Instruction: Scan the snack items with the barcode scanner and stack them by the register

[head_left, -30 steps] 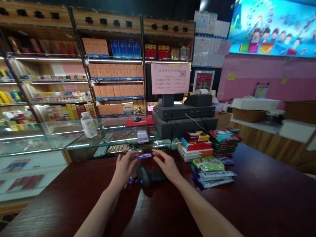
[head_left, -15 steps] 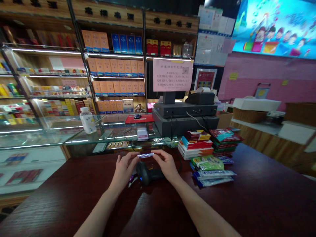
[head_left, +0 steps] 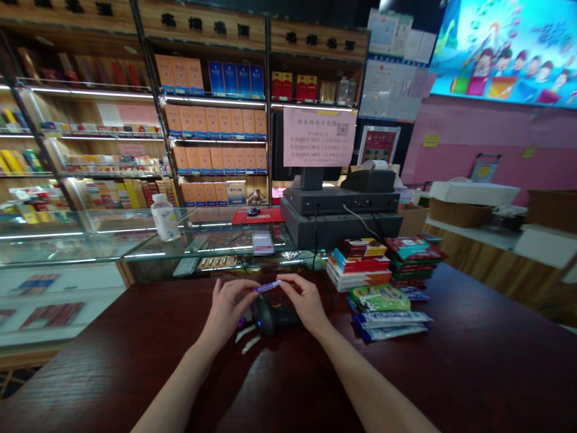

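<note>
A slim purple-and-white wrapped stick (head_left: 268, 287) is held up between my two hands, its right end tilted higher. My left hand (head_left: 231, 307) pinches the left end between thumb and fingertips. The other end is pinched by my right hand (head_left: 304, 299). Just below the stick, a black barcode scanner (head_left: 265, 319) with a small blue light lies on the dark wooden counter (head_left: 180, 337). A small purple thing (head_left: 242, 322) shows beside the scanner, partly hidden by my left hand; I cannot make out its kind.
To the right stand stacked boxes (head_left: 358, 272), a pile of dark red packets (head_left: 415, 261), a green packet (head_left: 378, 297) and blue-white packets (head_left: 392, 323). Behind are a till (head_left: 340, 210), a glass display case (head_left: 211, 240) and a bottle (head_left: 164, 218). Shelves of boxes (head_left: 216, 123) line the wall.
The stick has turned and tilted in my fingers, its right end now higher and more purple showing. Both hands keep their pinch. The view has shifted slightly.
</note>
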